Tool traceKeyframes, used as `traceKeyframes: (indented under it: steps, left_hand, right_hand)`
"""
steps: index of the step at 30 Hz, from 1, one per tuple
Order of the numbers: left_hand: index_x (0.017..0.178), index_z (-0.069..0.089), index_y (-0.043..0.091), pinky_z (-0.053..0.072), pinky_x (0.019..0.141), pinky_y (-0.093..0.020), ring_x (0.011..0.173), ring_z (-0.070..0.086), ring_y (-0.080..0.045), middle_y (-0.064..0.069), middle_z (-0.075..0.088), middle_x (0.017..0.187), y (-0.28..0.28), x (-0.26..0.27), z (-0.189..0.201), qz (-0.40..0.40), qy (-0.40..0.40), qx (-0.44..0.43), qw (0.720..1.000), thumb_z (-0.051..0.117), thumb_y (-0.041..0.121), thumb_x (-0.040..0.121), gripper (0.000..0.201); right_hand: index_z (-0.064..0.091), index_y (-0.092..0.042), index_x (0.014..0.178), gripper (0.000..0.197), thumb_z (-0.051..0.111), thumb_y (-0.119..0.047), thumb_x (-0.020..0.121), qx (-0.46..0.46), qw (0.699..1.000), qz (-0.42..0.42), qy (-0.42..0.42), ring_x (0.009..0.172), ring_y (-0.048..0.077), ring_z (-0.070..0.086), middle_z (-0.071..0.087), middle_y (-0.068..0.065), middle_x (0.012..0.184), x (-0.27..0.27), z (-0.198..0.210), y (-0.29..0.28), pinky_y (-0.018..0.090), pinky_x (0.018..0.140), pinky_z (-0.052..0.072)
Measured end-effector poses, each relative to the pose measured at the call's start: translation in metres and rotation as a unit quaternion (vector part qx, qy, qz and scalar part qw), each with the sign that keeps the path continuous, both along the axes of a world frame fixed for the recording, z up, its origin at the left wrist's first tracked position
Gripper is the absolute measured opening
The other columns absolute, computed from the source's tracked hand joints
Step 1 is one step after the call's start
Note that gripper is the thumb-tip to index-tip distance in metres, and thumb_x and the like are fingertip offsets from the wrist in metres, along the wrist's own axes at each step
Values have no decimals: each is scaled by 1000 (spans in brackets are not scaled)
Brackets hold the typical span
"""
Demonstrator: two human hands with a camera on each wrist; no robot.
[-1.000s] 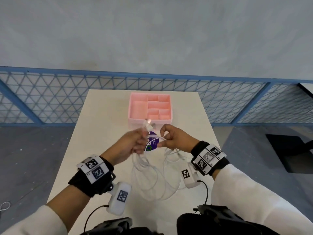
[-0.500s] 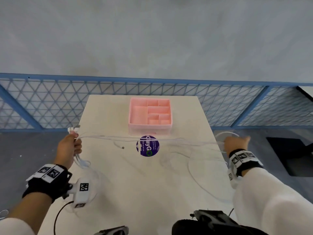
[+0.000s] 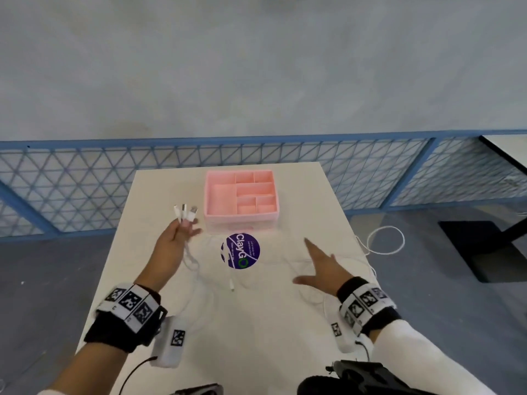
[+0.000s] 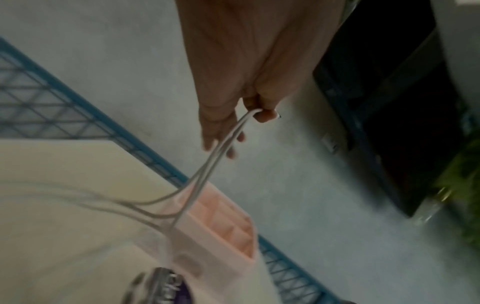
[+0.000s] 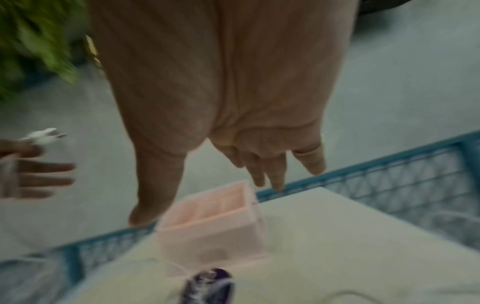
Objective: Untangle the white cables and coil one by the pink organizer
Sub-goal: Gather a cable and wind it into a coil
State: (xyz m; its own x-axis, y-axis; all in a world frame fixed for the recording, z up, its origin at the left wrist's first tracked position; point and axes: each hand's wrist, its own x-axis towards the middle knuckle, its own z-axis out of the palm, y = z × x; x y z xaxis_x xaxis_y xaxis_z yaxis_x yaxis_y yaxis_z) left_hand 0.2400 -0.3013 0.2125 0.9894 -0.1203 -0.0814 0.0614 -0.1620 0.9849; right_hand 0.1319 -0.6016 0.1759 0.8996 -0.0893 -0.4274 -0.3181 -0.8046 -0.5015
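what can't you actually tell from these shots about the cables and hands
- How many white cables the left hand pinches: head view too small, left wrist view blurred.
- Whether the strands on the white table are still tangled: too faint in the head view.
- Where the cable loop hanging past the table's right edge ends: cannot be traced.
- The pink plastic organizer compartments look empty; wrist views too blurred to confirm.

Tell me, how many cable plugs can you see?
4. Three plugs stick up from the left hand, beside the pink organizer; one plug lies on the table. Others may be hidden.
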Motion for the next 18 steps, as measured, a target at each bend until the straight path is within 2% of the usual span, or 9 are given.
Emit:
traceKeyframes:
  steps: [2,4,6,8,10,11,13,16,18]
  left_hand:
    - [80,48,13,53,67,-21,64,65,-15,1,66,70,-14,-17,18,-25,45,-146,988,31,24,101,29]
    - [74,42,14,47,54,-20,47,49,-10,4,53,55,-27,-32,31,-53,75,-222,971,28,27,100,32]
    - [73,39,14,37,50,-19,45,35,-8,6,40,52,-34,-43,42,-74,86,-287,951,27,31,99,33]
    - [73,39,15,31,50,-21,45,29,-7,7,34,53,-31,-48,49,-63,92,-338,935,28,32,99,33]
    - [72,39,16,30,46,-19,42,27,-6,8,31,52,-21,-46,53,-45,97,-366,924,28,31,99,33]
    - [72,39,16,28,43,-17,40,26,-5,8,30,51,-14,-46,55,-36,99,-368,924,27,31,100,33]
    - [72,39,18,20,40,-16,38,23,-2,10,29,51,3,-43,55,-14,98,-354,930,27,32,100,34]
    - [71,41,21,16,38,-15,36,22,0,12,30,50,39,-34,53,31,85,-347,933,27,32,100,34]
    - [71,41,21,17,36,-14,35,22,1,12,31,50,65,-29,50,52,95,-343,933,28,31,100,33]
  right_hand:
    - [8,-23,147,108,53,-72,62,126,989,7,-81,138,8,23,21,-4,154,10,19,46,42,118,15]
    - [19,-24,145,85,58,-56,76,277,953,6,-122,131,3,34,36,-11,142,21,36,89,33,114,28]
    - [29,-20,140,64,56,-42,86,387,914,29,-119,126,7,45,49,-8,131,27,50,123,29,108,36]
    - [46,-8,124,37,44,-31,95,424,896,65,-110,105,13,61,64,6,106,26,61,143,19,95,43]
    - [52,-5,97,26,35,-25,99,451,883,97,-85,67,23,63,58,13,67,21,64,154,22,79,49]
    - [53,-8,91,27,34,-25,100,453,882,109,-65,53,20,55,48,9,56,18,63,157,26,71,49]
    - [58,-15,87,31,34,-30,99,408,899,156,-34,44,8,40,36,1,54,14,54,162,27,58,44]
    - [62,-21,92,29,37,-35,98,270,928,255,-17,52,4,39,39,-6,58,12,40,156,17,58,40]
    - [64,-25,101,25,41,-34,97,230,935,271,15,55,4,40,46,-11,58,15,36,143,12,60,38]
